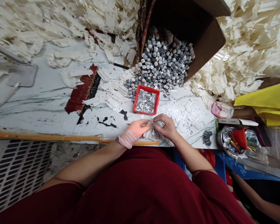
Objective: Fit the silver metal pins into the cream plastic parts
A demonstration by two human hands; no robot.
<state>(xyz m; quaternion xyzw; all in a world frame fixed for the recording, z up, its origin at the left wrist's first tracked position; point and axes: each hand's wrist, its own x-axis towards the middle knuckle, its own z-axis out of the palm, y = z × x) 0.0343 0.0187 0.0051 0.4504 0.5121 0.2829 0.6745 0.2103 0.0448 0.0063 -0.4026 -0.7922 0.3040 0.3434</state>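
My left hand (133, 132), in an orange striped glove, is closed on a small white plastic part (150, 123), mostly hidden by the fingers. My bare right hand (166, 127) meets it from the right, thumb and forefinger pinched at the same spot; what the pinch holds is too small to make out. Just beyond the hands stands a red tray (157, 105) of short shiny metal pins (145, 101). Beneath the hands, near the table edge, lie more white plastic pieces (150, 134) and thin dark wire-like pieces (159, 135).
A tipped cardboard box (205, 46) spills small silver motors (164, 59) behind the tray. White plastic parts (60, 21) are heaped left and right. At the right stands a metal tin (220, 140) of tools; another person's arm (254, 196) shows lower right.
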